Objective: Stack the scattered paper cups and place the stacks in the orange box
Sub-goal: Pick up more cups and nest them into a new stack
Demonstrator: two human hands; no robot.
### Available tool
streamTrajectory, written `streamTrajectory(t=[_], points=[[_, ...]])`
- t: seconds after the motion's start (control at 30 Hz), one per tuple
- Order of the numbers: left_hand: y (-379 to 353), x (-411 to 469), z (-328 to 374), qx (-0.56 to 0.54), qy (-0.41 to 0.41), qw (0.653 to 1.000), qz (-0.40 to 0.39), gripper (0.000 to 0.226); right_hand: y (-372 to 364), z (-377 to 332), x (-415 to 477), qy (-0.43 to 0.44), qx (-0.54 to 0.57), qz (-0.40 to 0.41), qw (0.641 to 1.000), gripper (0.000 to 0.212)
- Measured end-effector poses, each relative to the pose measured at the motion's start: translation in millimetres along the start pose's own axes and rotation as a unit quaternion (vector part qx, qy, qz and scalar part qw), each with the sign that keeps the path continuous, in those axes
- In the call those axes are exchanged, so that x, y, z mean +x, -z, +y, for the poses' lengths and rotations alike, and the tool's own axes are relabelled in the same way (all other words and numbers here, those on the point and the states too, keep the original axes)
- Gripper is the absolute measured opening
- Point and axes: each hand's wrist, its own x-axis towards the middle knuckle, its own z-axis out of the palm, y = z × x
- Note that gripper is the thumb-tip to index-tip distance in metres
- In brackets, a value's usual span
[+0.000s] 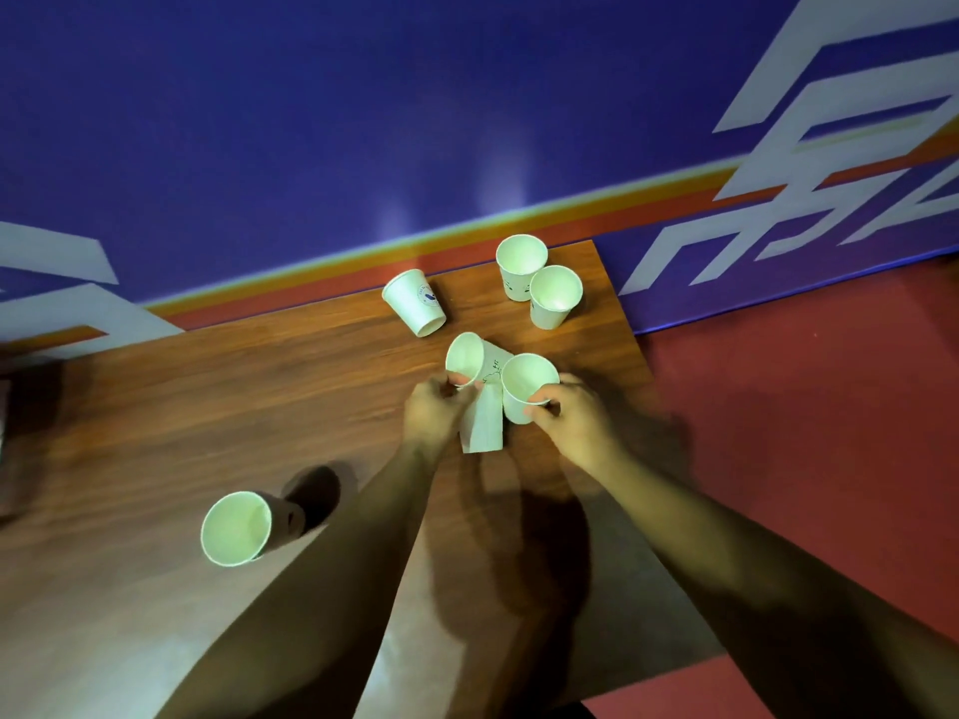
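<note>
Several white paper cups are spread over a wooden table [207, 407]. My left hand [433, 412] grips the rim of a tilted cup [467, 358]. A second cup [524, 381] is held at its rim by my right hand [571, 412]. Between my hands a third cup [483, 425] stands upside down on the table. Two upright cups [520, 264] [554, 295] stand close together at the far right corner. One cup [415, 302] leans near the far edge. Another cup [238, 526] lies on its side at the near left. No orange box is in view.
The table's right edge [638, 334] runs just beyond my right hand, with red floor [804, 407] below. A blue wall [363, 121] with white lettering stands behind the far edge. A dark blurred object [21, 433] sits at the table's far left.
</note>
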Motion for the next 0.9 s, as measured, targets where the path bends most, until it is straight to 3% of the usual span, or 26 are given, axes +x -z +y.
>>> streamTrajectory(t=[0.13, 0.4, 0.6, 0.77, 0.9], points=[[32.6, -24.4, -10.0, -0.013, -0.029, 0.999, 0.023, 0.026, -14.9, -22.0, -21.2, -0.013, 0.013, 0.009, 1.000, 0.015], [139.2, -66.2, -13.7, -0.089, -0.112, 0.989, 0.029, 0.019, -12.9, -88.4, -62.7, -0.027, 0.083, 0.126, 0.988, 0.022], [236.8, -93.8, -29.8, -0.107, -0.181, 0.978, 0.018, 0.038, -30.5, -150.8, -89.9, -0.022, 0.163, 0.135, 0.977, 0.021], [292.1, -128.2, -46.9, -0.096, -0.196, 0.975, -0.051, 0.047, -55.0, -198.2, -114.2, -0.008, 0.215, 0.093, 0.972, 0.050], [296.3, -137.4, -74.8, -0.001, -0.183, 0.980, -0.076, 0.069, -82.2, -221.5, -129.2, 0.001, 0.247, 0.082, 0.966, 0.067]])
